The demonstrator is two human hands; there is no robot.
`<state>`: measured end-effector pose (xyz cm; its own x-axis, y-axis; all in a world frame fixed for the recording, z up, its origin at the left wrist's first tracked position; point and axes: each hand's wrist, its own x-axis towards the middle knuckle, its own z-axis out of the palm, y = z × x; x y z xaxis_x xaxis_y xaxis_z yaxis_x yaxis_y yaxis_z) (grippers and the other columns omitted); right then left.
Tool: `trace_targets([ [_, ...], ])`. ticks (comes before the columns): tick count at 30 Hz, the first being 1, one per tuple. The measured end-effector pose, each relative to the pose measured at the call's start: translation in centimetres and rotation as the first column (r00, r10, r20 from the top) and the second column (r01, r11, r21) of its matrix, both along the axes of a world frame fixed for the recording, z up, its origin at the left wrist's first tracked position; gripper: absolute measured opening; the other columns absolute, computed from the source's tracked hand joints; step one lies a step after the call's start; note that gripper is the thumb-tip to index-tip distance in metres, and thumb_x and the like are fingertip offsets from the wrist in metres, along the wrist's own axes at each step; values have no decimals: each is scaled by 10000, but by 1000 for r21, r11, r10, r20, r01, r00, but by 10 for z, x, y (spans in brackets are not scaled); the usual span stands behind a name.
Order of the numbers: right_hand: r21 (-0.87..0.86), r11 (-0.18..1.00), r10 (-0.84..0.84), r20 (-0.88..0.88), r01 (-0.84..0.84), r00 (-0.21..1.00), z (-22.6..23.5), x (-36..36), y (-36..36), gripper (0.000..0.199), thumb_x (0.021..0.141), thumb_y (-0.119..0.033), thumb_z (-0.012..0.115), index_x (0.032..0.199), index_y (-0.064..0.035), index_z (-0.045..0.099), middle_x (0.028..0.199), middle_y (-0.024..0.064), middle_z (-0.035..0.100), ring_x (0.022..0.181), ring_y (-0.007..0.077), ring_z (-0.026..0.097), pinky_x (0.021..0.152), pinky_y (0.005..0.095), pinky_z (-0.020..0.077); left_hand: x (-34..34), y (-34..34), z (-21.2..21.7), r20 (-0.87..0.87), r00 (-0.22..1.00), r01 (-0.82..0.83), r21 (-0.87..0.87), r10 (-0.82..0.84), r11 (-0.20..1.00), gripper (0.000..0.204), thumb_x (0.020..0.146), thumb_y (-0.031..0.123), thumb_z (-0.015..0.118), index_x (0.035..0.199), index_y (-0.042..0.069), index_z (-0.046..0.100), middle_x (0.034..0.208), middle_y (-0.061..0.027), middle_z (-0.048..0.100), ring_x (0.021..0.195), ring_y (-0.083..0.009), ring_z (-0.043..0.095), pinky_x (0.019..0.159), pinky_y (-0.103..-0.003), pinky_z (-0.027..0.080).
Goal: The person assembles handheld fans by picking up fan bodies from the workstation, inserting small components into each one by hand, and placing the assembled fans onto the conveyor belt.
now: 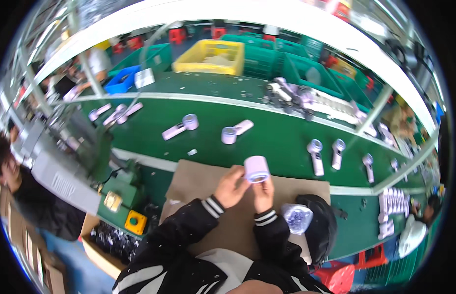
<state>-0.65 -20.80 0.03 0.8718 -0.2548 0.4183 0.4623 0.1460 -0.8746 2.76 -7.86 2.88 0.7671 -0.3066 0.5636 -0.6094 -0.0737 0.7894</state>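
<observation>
Both hands, left hand point(231, 186) and right hand point(263, 192), gripping 1 short lilac plastic cylinder point(256, 168), above brown cardboard sheet point(198, 179) on green surface point(277, 142), clear bag of small parts point(297, 217) right of cardboard

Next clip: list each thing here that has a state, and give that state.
Left hand: gripping the lilac round part.
Right hand: gripping it from below.
Lilac round part: held up above the cardboard sheet.
Clear bag: open, resting on a black bag.
Yellow crate: holds pale pieces.
</observation>
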Motion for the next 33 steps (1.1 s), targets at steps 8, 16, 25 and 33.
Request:
trace_targets([
  [8,-66,996,-68,-55,64,996,-1,-3,1,233,962,-176,511,1140,-30,542,1012,69,595,875,128,548,798,251,439,23,-14,-4,-90,996,21,-3,-21,1000,212,891,139,557,1063,18,586,960,-113,596,776,-267,577,701,-334,469],
  [16,341,938,123,-477,55,870,-26,27,-2,350,1002,-349,425,1045,-25,549,789,87,593,575,145,527,539,243,426,56,-4,-32,-476,877,158,157,-66,975,419,973,352,439,1176,15,584,1125,-168,634,936,-306,617,799,-352,485],
  [25,-329,708,-687,-526,625,501,-105,201,-170,522,854,-392,548,1221,-25,494,1085,209,564,917,341,551,792,430,432,65,-30,-60,-201,980,12,35,-4,999,513,993,399,374,1280,-8,499,1225,-178,581,1079,-318,561,945,-357,422],
  [33,-809,400,-685,49,431,727,-54,246,-48,596,818,-386,608,1362,-192,466,1445,176,366,1262,430,359,1056,503,299,88,-6,-55,-201,938,-335,-309,283,890,239,977,215,450,1130,44,516,1113,-115,460,929,-279,502,876,-334,416],
])
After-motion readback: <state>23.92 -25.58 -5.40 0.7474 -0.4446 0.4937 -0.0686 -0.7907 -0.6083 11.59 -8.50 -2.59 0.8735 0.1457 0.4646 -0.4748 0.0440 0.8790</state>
